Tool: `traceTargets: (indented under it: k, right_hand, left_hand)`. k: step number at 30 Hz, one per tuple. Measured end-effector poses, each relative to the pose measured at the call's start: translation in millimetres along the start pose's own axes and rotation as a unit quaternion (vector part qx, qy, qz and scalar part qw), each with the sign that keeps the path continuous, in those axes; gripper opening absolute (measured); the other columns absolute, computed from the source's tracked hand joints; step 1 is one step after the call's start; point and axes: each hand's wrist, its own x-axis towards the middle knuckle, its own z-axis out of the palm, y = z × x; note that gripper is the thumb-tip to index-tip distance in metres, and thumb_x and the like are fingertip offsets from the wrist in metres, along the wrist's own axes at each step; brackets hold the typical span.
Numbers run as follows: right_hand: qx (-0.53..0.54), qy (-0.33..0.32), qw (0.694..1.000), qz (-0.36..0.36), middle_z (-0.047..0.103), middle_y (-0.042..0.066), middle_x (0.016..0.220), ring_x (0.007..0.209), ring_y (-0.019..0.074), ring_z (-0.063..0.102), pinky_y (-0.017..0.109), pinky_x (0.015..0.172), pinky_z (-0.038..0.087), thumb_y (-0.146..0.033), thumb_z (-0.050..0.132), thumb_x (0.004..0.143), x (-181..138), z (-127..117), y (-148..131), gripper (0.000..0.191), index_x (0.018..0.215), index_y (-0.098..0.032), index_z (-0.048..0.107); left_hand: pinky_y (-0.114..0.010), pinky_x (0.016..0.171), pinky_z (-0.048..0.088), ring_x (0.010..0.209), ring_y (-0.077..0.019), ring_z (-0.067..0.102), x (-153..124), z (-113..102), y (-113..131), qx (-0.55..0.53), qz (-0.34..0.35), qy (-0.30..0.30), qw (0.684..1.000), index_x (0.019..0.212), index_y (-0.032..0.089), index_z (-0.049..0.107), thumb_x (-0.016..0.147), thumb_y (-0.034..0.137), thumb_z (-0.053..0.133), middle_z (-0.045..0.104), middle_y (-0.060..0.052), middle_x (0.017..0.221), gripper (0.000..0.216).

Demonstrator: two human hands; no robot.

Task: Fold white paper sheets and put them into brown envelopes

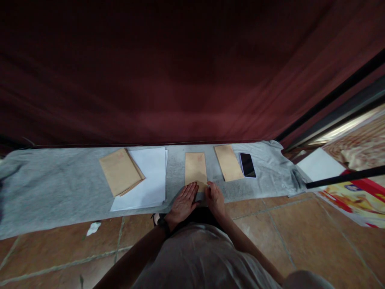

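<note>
A brown paper envelope (pixel 195 166) with faint red print lies upright in front of me on the grey cloth. My left hand (pixel 184 200) rests flat across its near part, fingers stretched out. At the near right edge of the same envelope, my right hand (pixel 215 197) is closed, with fingers curled and the thumb side against the paper. Its exact grip is partly hidden. Another brown envelope (pixel 229 162) lies tilted to the right, beside a dark-screened phone (pixel 248 165). On the left, a small stack of brown envelopes (pixel 120 170) overlaps white paper sheets (pixel 150 174).
The grey cloth (pixel 60 180) covers a long narrow surface against a dark red curtain (pixel 180 96). A crumpled white scrap (pixel 93 228) lies on the tiled floor (pixel 288 233). At the right stand dark metal bars (pixel 345 178) and a colourful printed package (pixel 357 200).
</note>
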Motion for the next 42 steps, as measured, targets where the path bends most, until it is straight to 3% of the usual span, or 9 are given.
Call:
traceTargets:
  k: [4, 7, 17, 24, 30, 42]
  right_hand:
    - [-0.088, -0.107, 0.974, -0.178, 0.062, 0.012, 0.139, 0.134, 0.0245, 0.053, 0.046, 0.115, 0.039, -0.026, 0.041, 0.103, -2.5, 2.8, -6.3, 0.041, 0.140, -0.021, 0.056]
    - [-0.130, -0.146, 0.954, -0.228, 0.052, 0.010, 0.152, 0.144, 0.0225, 0.042, 0.048, 0.121, 0.031, -0.028, 0.039, 0.105, 4.0, 3.6, 1.3, 0.046, 0.150, -0.021, 0.046]
    - [-0.173, -0.118, 0.956, -0.204, 0.046, 0.011, 0.155, 0.145, 0.0234, 0.041, 0.046, 0.122, 0.028, -0.029, 0.036, 0.105, 76.2, 4.0, 28.5, 0.049, 0.151, -0.017, 0.045]
    - [-0.197, -0.105, 0.954, -0.203, 0.040, 0.009, 0.158, 0.148, 0.0247, 0.037, 0.048, 0.124, 0.024, -0.030, 0.037, 0.105, 115.0, 10.3, 35.6, 0.051, 0.155, -0.018, 0.040]
    - [-0.207, -0.094, 0.954, -0.197, 0.038, 0.010, 0.160, 0.148, 0.0255, 0.036, 0.049, 0.124, 0.021, -0.032, 0.036, 0.106, 114.6, 14.7, 38.3, 0.053, 0.156, -0.017, 0.036]
    - [-0.200, -0.103, 0.953, -0.201, 0.040, 0.009, 0.158, 0.148, 0.0260, 0.037, 0.049, 0.124, 0.020, -0.032, 0.039, 0.105, 109.6, 8.4, 38.5, 0.051, 0.154, -0.019, 0.041]
  left_hand:
    - [-0.046, 0.125, 0.023, 0.152, -0.0245, 0.027, 1.3, -2.6, -0.3, 0.007, 0.019, -0.019, 1.000, 0.156, 0.018, 0.034, 0.101, 0.047, 0.045, 0.033, -0.012, 0.164, 0.063]
    - [-0.046, 0.125, 0.023, 0.151, -0.0253, 0.030, 1.3, -2.8, -0.8, 0.022, 0.020, -0.026, 0.999, 0.151, 0.018, 0.043, 0.100, 0.048, 0.047, 0.037, -0.012, 0.162, 0.059]
    - [-0.047, 0.125, 0.021, 0.153, -0.0251, 0.027, 1.5, 4.0, -2.5, 0.040, 0.023, -0.008, 0.999, 0.156, 0.027, 0.037, 0.100, 0.048, 0.048, 0.032, -0.006, 0.164, 0.060]
    - [-0.046, 0.125, 0.021, 0.153, -0.0245, 0.027, 1.5, 1.0, -2.5, 0.037, 0.028, -0.008, 0.999, 0.157, 0.027, 0.034, 0.101, 0.045, 0.047, 0.031, -0.006, 0.165, 0.060]
    - [-0.047, 0.125, 0.021, 0.152, -0.0250, 0.027, 1.8, -2.6, -0.9, 0.036, 0.025, -0.008, 0.999, 0.157, 0.027, 0.034, 0.101, 0.047, 0.048, 0.031, -0.006, 0.165, 0.061]
    - [-0.046, 0.125, 0.023, 0.152, -0.0255, 0.029, 2.1, 0.0, -1.5, 0.040, 0.025, -0.009, 0.999, 0.155, 0.026, 0.038, 0.101, 0.046, 0.048, 0.031, -0.007, 0.164, 0.059]
